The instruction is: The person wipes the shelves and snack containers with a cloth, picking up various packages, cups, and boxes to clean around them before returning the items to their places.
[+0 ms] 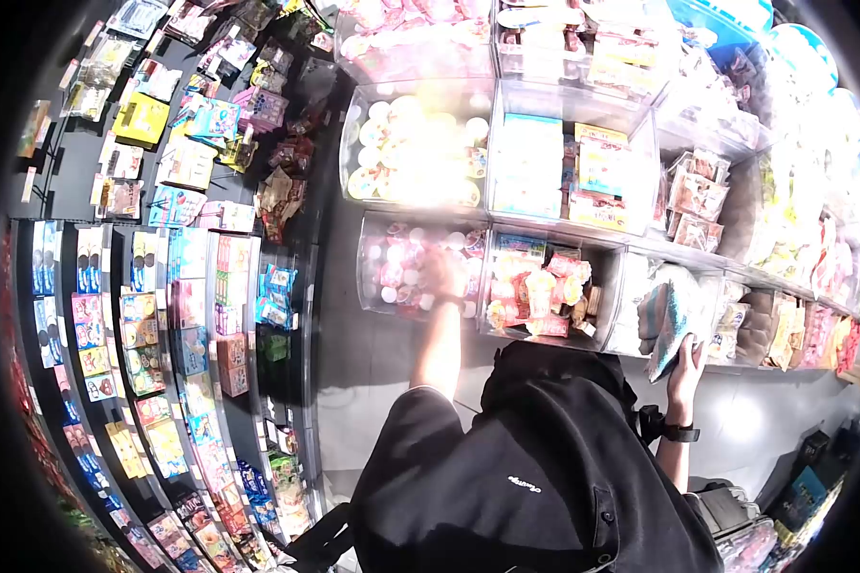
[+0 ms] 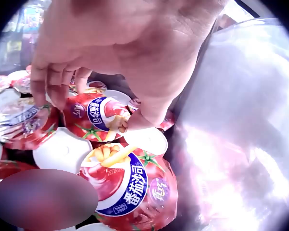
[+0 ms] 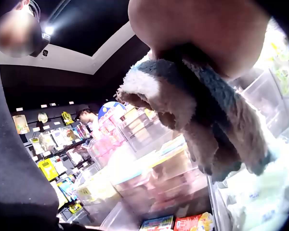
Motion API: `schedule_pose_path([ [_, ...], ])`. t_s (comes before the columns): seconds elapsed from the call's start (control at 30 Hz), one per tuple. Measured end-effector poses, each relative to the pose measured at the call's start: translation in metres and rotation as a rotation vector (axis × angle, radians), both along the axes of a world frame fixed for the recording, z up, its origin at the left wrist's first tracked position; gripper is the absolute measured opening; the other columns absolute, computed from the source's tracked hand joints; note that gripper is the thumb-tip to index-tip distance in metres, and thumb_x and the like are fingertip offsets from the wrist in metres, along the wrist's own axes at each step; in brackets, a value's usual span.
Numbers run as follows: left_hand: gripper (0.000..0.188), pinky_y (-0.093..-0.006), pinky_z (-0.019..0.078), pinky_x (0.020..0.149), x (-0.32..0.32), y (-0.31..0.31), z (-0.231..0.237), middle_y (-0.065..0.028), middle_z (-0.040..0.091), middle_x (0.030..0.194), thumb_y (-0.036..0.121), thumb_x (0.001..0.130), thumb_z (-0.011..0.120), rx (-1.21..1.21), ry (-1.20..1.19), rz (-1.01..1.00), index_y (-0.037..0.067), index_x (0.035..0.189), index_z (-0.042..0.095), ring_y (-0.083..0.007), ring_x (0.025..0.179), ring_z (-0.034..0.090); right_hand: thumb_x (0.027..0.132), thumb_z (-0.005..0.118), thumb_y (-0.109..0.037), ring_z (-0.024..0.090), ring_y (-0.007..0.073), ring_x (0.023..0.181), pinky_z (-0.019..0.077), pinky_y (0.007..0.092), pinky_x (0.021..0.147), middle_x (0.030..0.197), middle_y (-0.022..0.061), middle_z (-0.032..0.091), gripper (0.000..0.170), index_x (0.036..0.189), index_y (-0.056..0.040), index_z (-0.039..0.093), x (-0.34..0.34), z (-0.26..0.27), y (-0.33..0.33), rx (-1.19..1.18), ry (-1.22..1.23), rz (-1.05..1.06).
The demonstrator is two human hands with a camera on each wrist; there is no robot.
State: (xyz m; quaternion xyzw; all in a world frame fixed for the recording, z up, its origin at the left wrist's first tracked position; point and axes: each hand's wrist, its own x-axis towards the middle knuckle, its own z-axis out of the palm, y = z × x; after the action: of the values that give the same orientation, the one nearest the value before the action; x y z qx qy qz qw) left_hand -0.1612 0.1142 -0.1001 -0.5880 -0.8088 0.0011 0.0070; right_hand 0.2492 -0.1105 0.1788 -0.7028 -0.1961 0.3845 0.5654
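Observation:
My left hand [image 1: 444, 274] reaches down into a clear bin of small ketchup cups [image 1: 397, 267]. In the left wrist view, the thumb and fingertips of that hand [image 2: 120, 53] sit at opposite edges of one red ketchup cup [image 2: 94, 115] with a printed film lid. Other cups lie tumbled around it, some showing white round bottoms. On the other side, my right hand [image 1: 685, 374] grips a fluffy blue and whitish cloth [image 1: 674, 320] in front of a bin of pale packets. The cloth [image 3: 159, 91] hangs in folds below the right hand in the right wrist view.
Clear bins of packaged snacks rise in tiers ahead, including red-and-yellow packets [image 1: 545, 291] beside the ketchup bin. Shelves of boxed snacks [image 1: 143, 329] line the left. A clear plastic bin wall [image 2: 241, 120] stands right beside the left hand. Another person [image 3: 89, 118] stands beyond the bins.

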Motion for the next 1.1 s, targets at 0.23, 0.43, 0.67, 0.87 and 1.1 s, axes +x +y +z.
schedule_pose_path([
  [0.23, 0.065, -0.0416, 0.05, 0.072, 0.009, -0.006, 0.043, -0.0238, 0.054, 0.107, 0.03, 0.08, 0.059, 0.008, 0.006, -0.095, -0.011, 0.124, 0.034, -0.0348, 0.089, 0.06, 0.094, 0.048, -0.022, 0.042, 0.0175, 0.112, 0.0311, 0.0311, 0.099, 0.126, 0.0118, 0.044, 0.047, 0.13, 0.004, 0.035, 0.006, 0.001, 0.0, 0.019, -0.01, 0.012],
  [0.43, 0.067, -0.0405, 0.0475, 0.077, 0.012, -0.015, 0.061, -0.0217, 0.054, 0.106, 0.033, 0.077, 0.061, 0.033, -0.012, -0.128, -0.012, 0.12, 0.037, -0.0353, 0.092, 0.057, 0.094, 0.049, -0.022, 0.042, 0.0184, 0.112, 0.0317, 0.0317, 0.098, 0.126, 0.0122, 0.044, 0.048, 0.131, 0.0033, 0.034, 0.009, 0.0, 0.0, -0.039, -0.045, -0.002],
  [0.67, 0.069, -0.0401, 0.0458, 0.08, 0.009, -0.021, 0.063, -0.0202, 0.053, 0.106, 0.036, 0.074, 0.064, 0.005, -0.073, -0.079, -0.01, 0.119, 0.039, -0.0321, 0.095, 0.054, 0.095, 0.048, -0.023, 0.044, 0.018, 0.11, 0.0337, 0.0308, 0.096, 0.123, 0.0113, 0.046, 0.044, 0.129, 0.0031, 0.037, 0.01, -0.005, 0.003, -0.047, -0.044, 0.007],
  [0.87, 0.071, -0.0397, 0.0444, 0.083, 0.015, -0.025, 0.142, -0.0189, 0.052, 0.107, 0.038, 0.072, 0.067, 0.052, -0.319, 0.03, -0.008, 0.119, 0.04, -0.0294, 0.098, 0.052, 0.094, 0.048, -0.023, 0.044, 0.0181, 0.108, 0.0341, 0.0307, 0.095, 0.122, 0.0121, 0.047, 0.044, 0.128, 0.0036, 0.038, 0.009, -0.001, 0.005, -0.087, -0.103, 0.007],
  [1.1, 0.044, -0.0228, 0.0457, 0.057, 0.059, -0.067, 0.297, -0.008, 0.054, 0.091, 0.02, 0.079, 0.055, 0.166, -1.631, 0.108, 0.0, 0.116, 0.042, -0.0125, 0.068, 0.053, 0.094, 0.049, -0.02, 0.047, 0.014, 0.097, 0.0378, 0.0291, 0.087, 0.108, 0.0085, 0.052, 0.034, 0.119, 0.0025, 0.044, 0.0, 0.017, 0.016, 0.033, 0.02, 0.122],
])
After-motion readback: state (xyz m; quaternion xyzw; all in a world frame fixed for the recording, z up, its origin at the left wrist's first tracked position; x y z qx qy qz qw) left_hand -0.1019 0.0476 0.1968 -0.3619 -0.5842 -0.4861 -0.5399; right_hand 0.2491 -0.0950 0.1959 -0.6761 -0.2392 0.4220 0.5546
